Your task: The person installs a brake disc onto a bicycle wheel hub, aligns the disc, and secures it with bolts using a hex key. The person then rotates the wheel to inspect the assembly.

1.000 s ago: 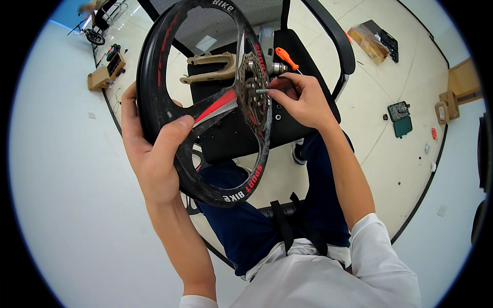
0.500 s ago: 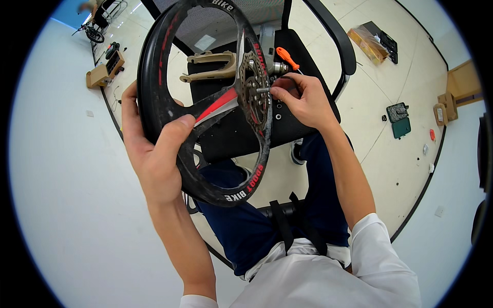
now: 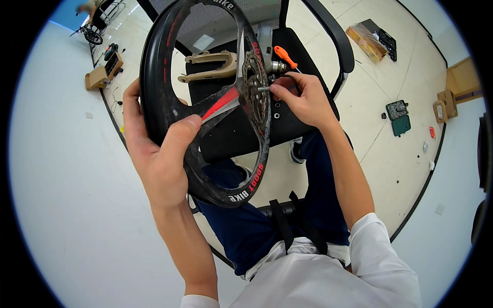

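Observation:
My left hand (image 3: 164,149) grips the rim of a black bicycle wheel (image 3: 231,190) from the left, its thumb lying by the red and white spoke. The wheel is held upright and tilted above a chair. A drilled metal brake disc (image 3: 250,100) is fixed at its hub, and a silver axle (image 3: 263,89) sticks out to the right. My right hand (image 3: 307,102) is closed at the axle's end, thumb and fingers pinched on it. Dark material shows between those fingers, too unclear to name. Small metal nuts (image 3: 277,115) lie on the seat below this hand.
On the black chair seat (image 3: 236,141) lie a tan fork (image 3: 210,69) and an orange-handled screwdriver (image 3: 285,56). The chair's armrest (image 3: 336,36) rises at the right. A green case (image 3: 400,124), a cardboard box (image 3: 97,77) and a yellow box (image 3: 367,43) stand on the floor.
The wheel has shifted and turned very slightly, and my left thumb has moved a little to the right with it. My right hand stays at the axle.

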Tool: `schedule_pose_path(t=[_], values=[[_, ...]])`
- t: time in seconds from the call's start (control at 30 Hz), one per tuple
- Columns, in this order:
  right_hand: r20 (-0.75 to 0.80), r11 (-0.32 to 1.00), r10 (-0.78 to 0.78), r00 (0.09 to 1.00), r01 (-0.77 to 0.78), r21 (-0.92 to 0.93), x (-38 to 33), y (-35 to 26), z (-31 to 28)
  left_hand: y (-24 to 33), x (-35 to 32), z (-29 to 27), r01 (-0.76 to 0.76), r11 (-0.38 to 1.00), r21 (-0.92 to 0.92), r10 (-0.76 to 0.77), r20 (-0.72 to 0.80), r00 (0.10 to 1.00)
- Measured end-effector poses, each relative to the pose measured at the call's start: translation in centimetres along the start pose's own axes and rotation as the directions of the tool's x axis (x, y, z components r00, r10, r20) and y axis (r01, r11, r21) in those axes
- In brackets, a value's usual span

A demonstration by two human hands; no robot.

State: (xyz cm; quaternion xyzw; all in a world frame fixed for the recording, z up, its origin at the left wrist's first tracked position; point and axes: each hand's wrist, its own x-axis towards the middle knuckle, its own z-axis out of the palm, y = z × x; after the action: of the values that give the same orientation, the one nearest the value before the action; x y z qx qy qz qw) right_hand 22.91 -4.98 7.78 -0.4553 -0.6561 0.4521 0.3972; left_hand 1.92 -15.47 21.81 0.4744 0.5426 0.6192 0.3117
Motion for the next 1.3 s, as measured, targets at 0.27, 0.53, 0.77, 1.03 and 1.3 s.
schedule_pose_path(t=[0.27, 0.53, 0.77, 1.03, 1.3], values=[[-0.059, 0.987, -0.047, 0.997, 0.055, 0.150, 0.2, 0.7, -0.3, -0.1, 0.0, -0.2, 0.000, 0.999, -0.043, 0.001, 0.023, 1.000], [0.009, 0.999, 0.022, 1.000, -0.022, 0.027, 0.1, 0.3, 0.5, 0.0, -0.2, -0.6, 0.012, 0.999, -0.030, -0.012, 0.021, 1.000], [-0.006, 0.996, -0.026, 1.000, 0.025, -0.083, -0.5, -1.0, -0.3, -0.2, -0.3, -0.4, 0.013, 0.999, -0.052, -0.012, 0.014, 1.000], [0.028, 0.998, 0.053, 0.998, -0.053, -0.029, 0.2, -0.1, 0.0, -0.5, -0.4, -0.8, 0.003, 0.999, -0.050, -0.002, 0.021, 1.000], [0.010, 0.999, -0.018, 1.000, 0.017, 0.034, 0.1, 0.4, 0.1, -0.5, -0.3, -0.6, 0.005, 0.999, -0.039, -0.004, 0.020, 1.000]])
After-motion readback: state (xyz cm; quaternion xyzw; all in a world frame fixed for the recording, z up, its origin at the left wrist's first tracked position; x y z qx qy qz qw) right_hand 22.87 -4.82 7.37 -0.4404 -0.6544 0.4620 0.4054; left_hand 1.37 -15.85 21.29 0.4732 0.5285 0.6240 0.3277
